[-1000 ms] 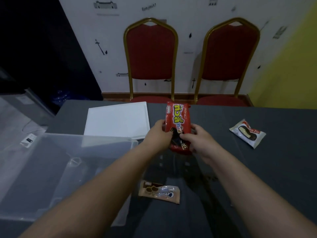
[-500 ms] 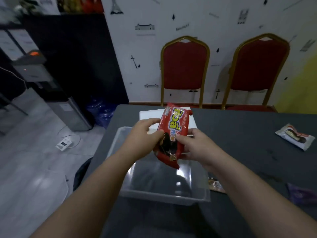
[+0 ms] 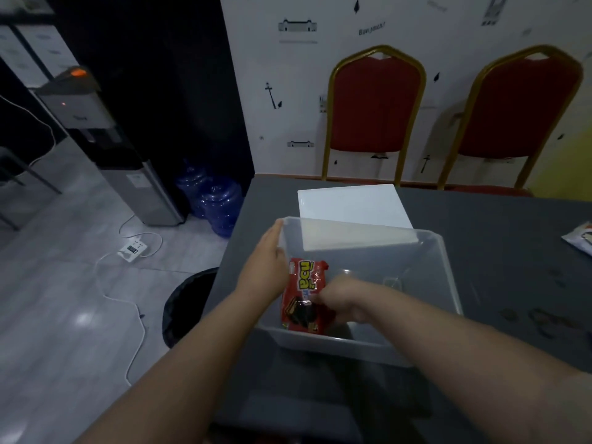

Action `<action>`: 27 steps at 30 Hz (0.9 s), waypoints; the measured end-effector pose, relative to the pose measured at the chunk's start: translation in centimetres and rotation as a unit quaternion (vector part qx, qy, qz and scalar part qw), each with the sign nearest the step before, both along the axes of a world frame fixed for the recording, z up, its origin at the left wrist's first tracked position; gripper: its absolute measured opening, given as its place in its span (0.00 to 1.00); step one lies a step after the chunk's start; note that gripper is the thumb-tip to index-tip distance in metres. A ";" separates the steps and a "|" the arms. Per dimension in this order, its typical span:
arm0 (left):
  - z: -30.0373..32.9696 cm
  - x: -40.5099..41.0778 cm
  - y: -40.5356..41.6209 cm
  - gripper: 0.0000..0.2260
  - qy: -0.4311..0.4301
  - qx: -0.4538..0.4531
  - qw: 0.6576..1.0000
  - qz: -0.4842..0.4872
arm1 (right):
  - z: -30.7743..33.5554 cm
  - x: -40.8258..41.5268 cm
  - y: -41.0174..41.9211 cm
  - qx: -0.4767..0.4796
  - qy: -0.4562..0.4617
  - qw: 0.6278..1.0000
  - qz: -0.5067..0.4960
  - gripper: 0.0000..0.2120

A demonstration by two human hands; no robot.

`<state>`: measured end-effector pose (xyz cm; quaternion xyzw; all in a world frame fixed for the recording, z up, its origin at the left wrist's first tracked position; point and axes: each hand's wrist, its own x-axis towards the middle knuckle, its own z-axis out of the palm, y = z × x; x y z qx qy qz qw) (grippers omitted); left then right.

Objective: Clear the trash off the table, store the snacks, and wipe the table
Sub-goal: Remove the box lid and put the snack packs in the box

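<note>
A red snack packet (image 3: 304,288) with yellow lettering stands tilted inside the clear plastic bin (image 3: 447,270) on the dark grey table (image 3: 499,283), near the bin's left front corner. My right hand (image 3: 341,299) is down in the bin, fingers closed on the packet's right side. My left hand (image 3: 266,267) lies flat with straight fingers along the bin's left wall, just beside the packet; whether it touches the packet is unclear. A white-wrapped chocolate pie snack (image 3: 581,240) lies at the table's right edge, cut off by the frame.
The bin's white lid (image 3: 349,205) lies flat behind the bin. A black trash bin (image 3: 187,302) stands on the floor left of the table. Two red chairs (image 3: 376,104) stand behind it. A power strip (image 3: 133,249) with its cable, water bottles (image 3: 217,203) and a dispenser are at left.
The red packet has gone from above the bin down into it. My left hand has come off the packet and flattened against the bin's left wall. The view has shifted left.
</note>
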<state>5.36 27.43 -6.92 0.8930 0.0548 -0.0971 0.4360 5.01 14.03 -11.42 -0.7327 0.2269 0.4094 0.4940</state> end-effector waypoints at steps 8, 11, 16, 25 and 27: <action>0.0 -0.1 0.0 0.24 -0.025 -0.004 1.000 -0.004 | -2.0 -0.3 0.3 -0.170 -0.124 0.945 0.251 0.21; 0.0 0.0 0.0 0.24 -0.041 -0.005 0.999 -0.007 | -1.5 -0.1 0.5 -0.222 -0.146 0.914 0.307 0.21; -0.3 -0.1 0.0 0.24 -0.054 0.006 0.998 -0.026 | -0.1 0.0 -0.3 -0.193 -0.059 0.950 0.239 0.24; 2.3 -2.5 -7.4 0.29 -0.097 0.023 0.981 -0.167 | 7.3 -4.6 -8.0 0.009 -0.291 0.951 -0.104 0.07; 3.0 -3.5 -10.9 0.27 -0.092 -0.034 0.967 -0.234 | 8.4 -6.3 -10.8 0.034 -0.331 0.919 -0.213 0.05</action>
